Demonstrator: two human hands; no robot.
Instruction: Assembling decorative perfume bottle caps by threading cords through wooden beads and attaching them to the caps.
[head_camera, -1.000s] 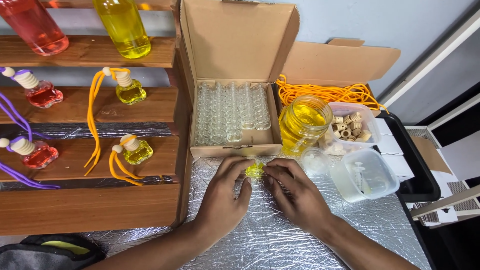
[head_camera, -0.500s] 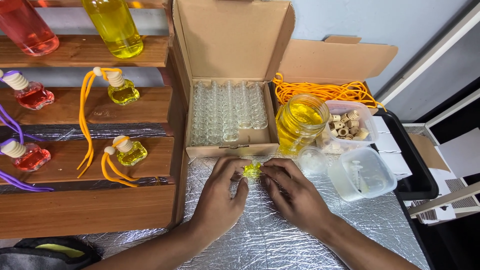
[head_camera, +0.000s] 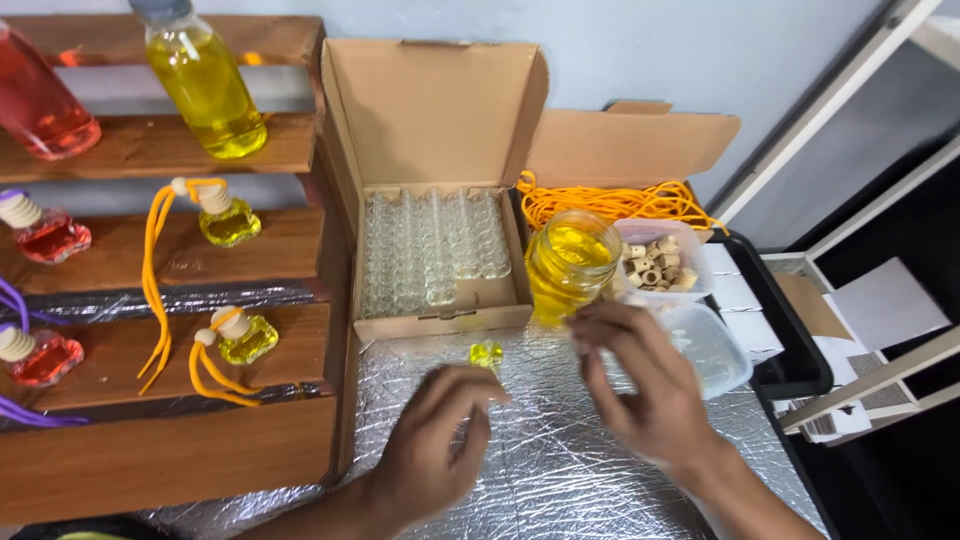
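Note:
A small glass bottle of yellow liquid (head_camera: 487, 354) stands on the silver foil surface (head_camera: 520, 480), just in front of the cardboard box of empty small bottles (head_camera: 435, 250). My left hand (head_camera: 440, 445) hovers just below it, fingers loosely curled with the fingertips close to the bottle, holding nothing I can see. My right hand (head_camera: 640, 385) is lifted to the right of the bottle, blurred, fingers apart and empty. It sits in front of a glass jar of yellow liquid (head_camera: 570, 265) and partly covers a clear plastic tub (head_camera: 715, 345).
A stepped wooden rack (head_camera: 170, 400) at left carries filled yellow and red bottles with orange and purple cords. Behind the jar are an open box of orange cords (head_camera: 620, 200) and a tub of wooden caps (head_camera: 660, 262). A black tray (head_camera: 790, 350) lies at right.
Both hands have drawn back from the small yellow bottle and apart from each other. The bottle now stands alone on the foil, and the right hand has moved right and up.

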